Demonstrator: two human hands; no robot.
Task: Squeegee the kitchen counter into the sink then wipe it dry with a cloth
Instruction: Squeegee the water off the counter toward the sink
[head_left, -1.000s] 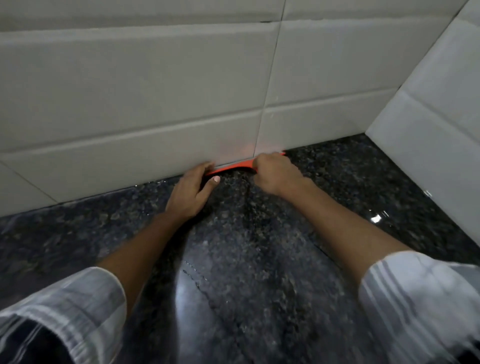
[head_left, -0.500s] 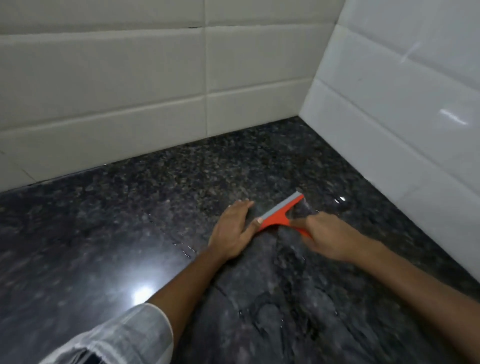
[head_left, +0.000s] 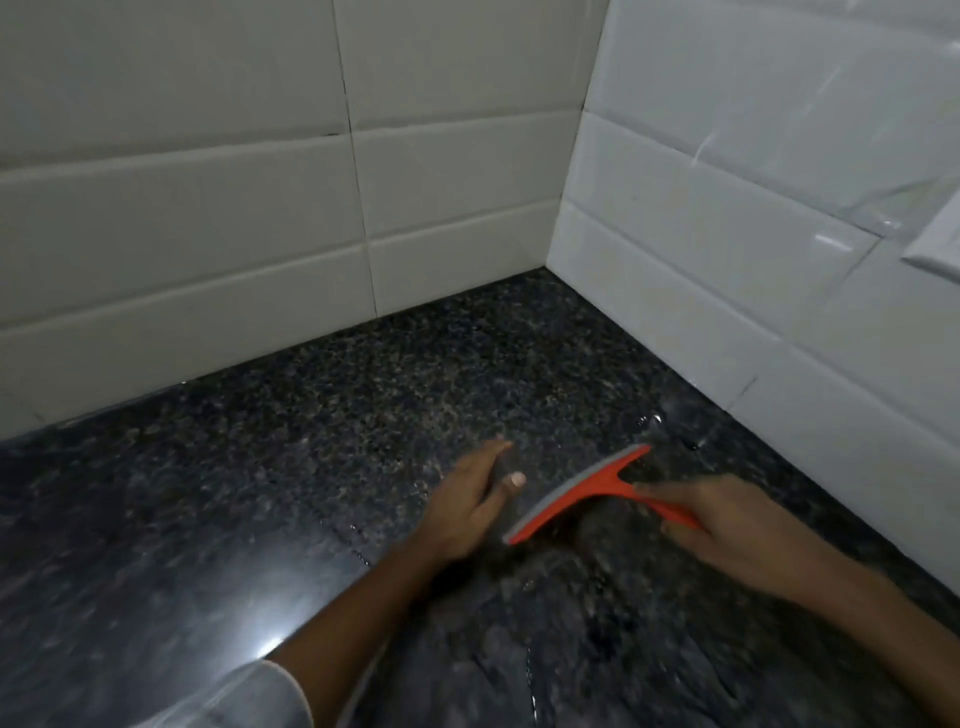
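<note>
My right hand (head_left: 727, 525) grips the handle of a small orange plastic squeegee with a grey rubber blade (head_left: 587, 491), fingers curled around the stem, forearm reaching in from the lower right. The blade runs diagonally, its far end pointing up and away from that hand, its near end angled down toward my left wrist; motion blur keeps me from telling whether the rubber edge is pressed onto the stone or held just above it.

My left hand (head_left: 470, 506) sits just beside the blade's near end, apart from it, fingers straight and together, thumb tucked out to the squeegee side, palm low over the dark speckled granite counter (head_left: 291, 467). Its forearm comes in from the bottom centre, with a pale rolled sleeve (head_left: 249, 699) at the frame's lower edge.

Beyond both hands, cream glazed wall tiles (head_left: 208, 234) meet the counter along a straight seam. To the right of my right hand, white glossy tiles (head_left: 753, 260) form a second wall, and the two meet in a corner ahead of the squeegee. Between the blade's far end and that right wall, small wet glints (head_left: 649, 420) shine on the stone. Left of my left hand the counter stretches broad and open, with a bright light reflection (head_left: 270, 642) near the sleeve. Streaky wet patches (head_left: 571, 649) show below both hands.
</note>
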